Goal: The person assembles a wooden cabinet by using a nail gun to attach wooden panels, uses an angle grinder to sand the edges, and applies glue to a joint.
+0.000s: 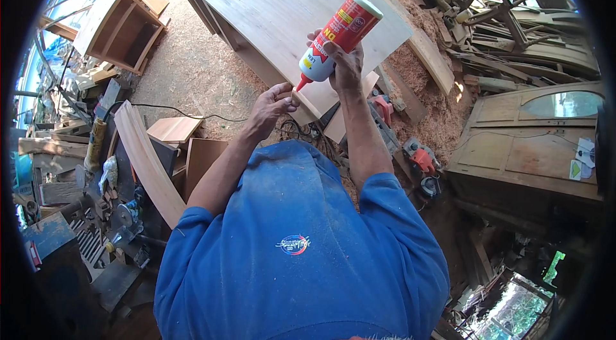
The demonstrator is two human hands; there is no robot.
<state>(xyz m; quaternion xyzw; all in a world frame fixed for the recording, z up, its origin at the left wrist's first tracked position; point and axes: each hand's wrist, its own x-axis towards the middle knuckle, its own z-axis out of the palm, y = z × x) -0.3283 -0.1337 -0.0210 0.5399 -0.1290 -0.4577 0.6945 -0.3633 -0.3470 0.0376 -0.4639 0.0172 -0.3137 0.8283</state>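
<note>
My right hand (345,64) grips a red and white glue bottle (337,35), tipped so its red nozzle points down and to the left. My left hand (273,105) is closed at the nozzle tip, fingers pinching near it. Both hands hover over the near corner of a large pale wooden panel (276,0) resting on a frame. My blue shirt fills the lower middle of the view.
Sawdust and shavings cover the floor. A curved wooden piece (147,163) and small boards (173,128) lie at left, an open wooden box (122,28) at upper left, red power tools (420,157) at right, a brown cabinet (532,147) at far right.
</note>
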